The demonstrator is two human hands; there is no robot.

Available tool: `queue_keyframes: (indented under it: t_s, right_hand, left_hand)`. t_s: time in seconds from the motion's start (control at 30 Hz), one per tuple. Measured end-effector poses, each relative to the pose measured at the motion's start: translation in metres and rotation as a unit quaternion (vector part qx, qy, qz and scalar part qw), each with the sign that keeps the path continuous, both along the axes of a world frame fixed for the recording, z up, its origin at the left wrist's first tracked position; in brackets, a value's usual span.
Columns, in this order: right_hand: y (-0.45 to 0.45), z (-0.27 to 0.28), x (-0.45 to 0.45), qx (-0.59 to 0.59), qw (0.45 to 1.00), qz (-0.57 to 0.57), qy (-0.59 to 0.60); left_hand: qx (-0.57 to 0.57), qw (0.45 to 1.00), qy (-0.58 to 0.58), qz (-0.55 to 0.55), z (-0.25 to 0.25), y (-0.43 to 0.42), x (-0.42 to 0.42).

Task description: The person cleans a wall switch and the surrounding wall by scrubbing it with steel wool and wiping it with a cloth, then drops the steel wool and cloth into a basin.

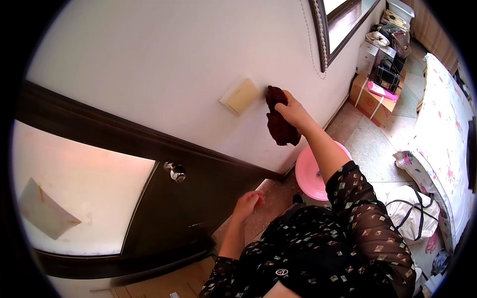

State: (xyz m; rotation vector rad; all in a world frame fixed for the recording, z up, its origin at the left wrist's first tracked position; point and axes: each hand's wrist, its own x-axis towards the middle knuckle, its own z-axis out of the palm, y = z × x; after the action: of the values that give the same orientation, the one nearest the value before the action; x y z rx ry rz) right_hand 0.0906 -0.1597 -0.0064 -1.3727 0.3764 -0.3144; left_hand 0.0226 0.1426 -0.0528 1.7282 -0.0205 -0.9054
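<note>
My right hand (pixel 294 112) is closed around a crumpled dark red cloth (pixel 281 130), held up close to the white wall. Just left of the cloth, a yellowed switch plate (pixel 242 97) sits on the wall; a small gap shows between the two. Lower down, my left hand (pixel 245 206) hangs in front of the dark door with its fingers curled in, and no object shows in it. A pink basin (pixel 304 180) stands on the floor below my right forearm, which hides part of it.
On the left is a dark door (pixel 164 218) with a round metal knob (pixel 175 172). A beaded cord (pixel 312 59) hangs by the window. Boxes (pixel 370 102) and bags line the far wall. A bed (pixel 444 134) and a white bag (pixel 415 211) are on the right.
</note>
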Motion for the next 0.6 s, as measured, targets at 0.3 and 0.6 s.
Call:
queue_keyframes:
  t_s: [0.3, 0.6]
  right_hand:
    - [0.07, -0.019, -0.002, -0.26, 0.955, 0.138, 0.035]
    - [0.067, 0.001, -0.054, 0.11, 0.944, 0.306, 0.055]
  left_hand:
    - [-0.015, 0.999, 0.029, 0.005, -0.018, 0.011, -0.003]
    - [-0.053, 0.997, -0.013, 0.049, -0.005, -0.01, 0.027]
